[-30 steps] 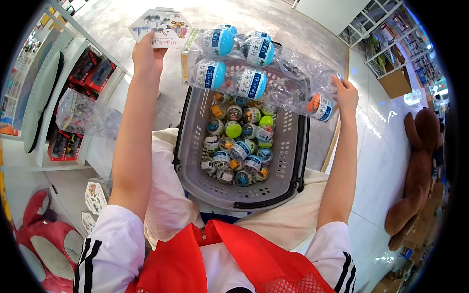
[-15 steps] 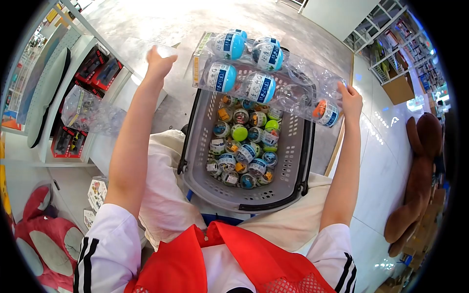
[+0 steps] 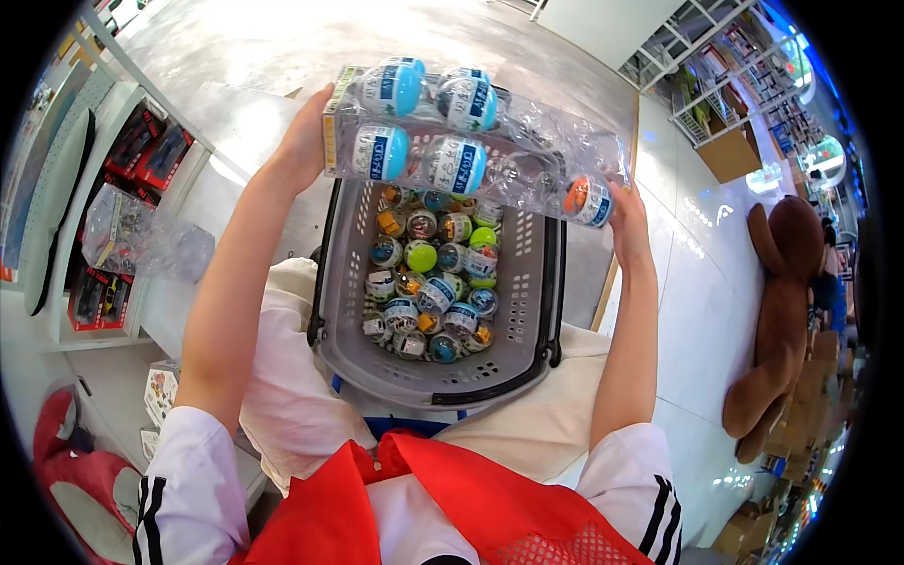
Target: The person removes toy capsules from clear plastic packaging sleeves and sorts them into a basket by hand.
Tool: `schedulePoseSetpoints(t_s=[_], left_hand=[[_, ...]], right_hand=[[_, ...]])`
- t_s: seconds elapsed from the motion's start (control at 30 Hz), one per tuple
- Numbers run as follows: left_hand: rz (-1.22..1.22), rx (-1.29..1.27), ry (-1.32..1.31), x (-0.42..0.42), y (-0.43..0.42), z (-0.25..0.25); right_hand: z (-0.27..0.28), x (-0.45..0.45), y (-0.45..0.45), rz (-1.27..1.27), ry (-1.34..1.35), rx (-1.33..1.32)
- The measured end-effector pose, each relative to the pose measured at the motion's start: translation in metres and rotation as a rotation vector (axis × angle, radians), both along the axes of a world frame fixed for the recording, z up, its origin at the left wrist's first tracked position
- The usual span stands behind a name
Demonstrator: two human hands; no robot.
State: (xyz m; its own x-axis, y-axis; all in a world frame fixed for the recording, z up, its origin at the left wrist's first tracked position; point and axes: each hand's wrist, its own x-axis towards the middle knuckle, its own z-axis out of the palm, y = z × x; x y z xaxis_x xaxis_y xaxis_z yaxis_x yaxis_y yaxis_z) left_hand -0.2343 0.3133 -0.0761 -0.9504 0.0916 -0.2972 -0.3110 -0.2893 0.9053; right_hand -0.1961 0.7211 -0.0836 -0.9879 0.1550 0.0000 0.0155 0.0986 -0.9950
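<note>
Your left hand [image 3: 306, 146] clamps the printed end of the pack [image 3: 532, 174], held over the far part of the basket [image 3: 520, 311]. The basket sits between your legs [image 3: 297, 395], apparently for easy reach, holding loose capsules [image 3: 437, 294]. Your right hand [image 3: 631, 224], well apart, clamps the opposite end, presumably for balance.

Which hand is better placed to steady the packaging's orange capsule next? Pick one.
Likely the right hand, close beside the orange capsule; the left hand is at the opposite end of the clear packaging.

Clear pack [image 3: 529, 175] blocks far end of basket [image 3: 414, 380] (near end open).
</note>
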Motion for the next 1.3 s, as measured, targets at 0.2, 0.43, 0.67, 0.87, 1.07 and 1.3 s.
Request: schedulePoseSetpoints(t_s=[0.2, 0.43, 0.67, 0.87, 1.07, 1.3], left_hand=[[0.078, 0.049, -0.012, 0.01, -0.022, 0.028], [0.145, -0.316, 0.087, 0.016, 0.002, 0.03], [0.279, -1.07, 0.437, -0.006, 0.017, 0.003], [0.366, -1.555, 1.092, 0.002, 0.045, 0.02], [0.135, -1.616, 1.292, 0.015, 0.079, 0.015], [0.151, -1.599, 1.308, 0.013, 0.082, 0.008]], right_hand=[[0.014, -0.003, 0.003, 0.051, 0.015, 0.185], [0.01, -0.029, -0.008, -0.328, -0.135, 0.403], [0.01, -0.041, -0.005, -0.383, -0.038, 0.581], [0.033, -0.031, -0.043, -0.471, 0.442, 1.026], [0.052, -0.015, -0.074, -0.31, 0.045, 1.426], [0.047, -0.024, -0.057, -0.205, 0.114, 1.4]])
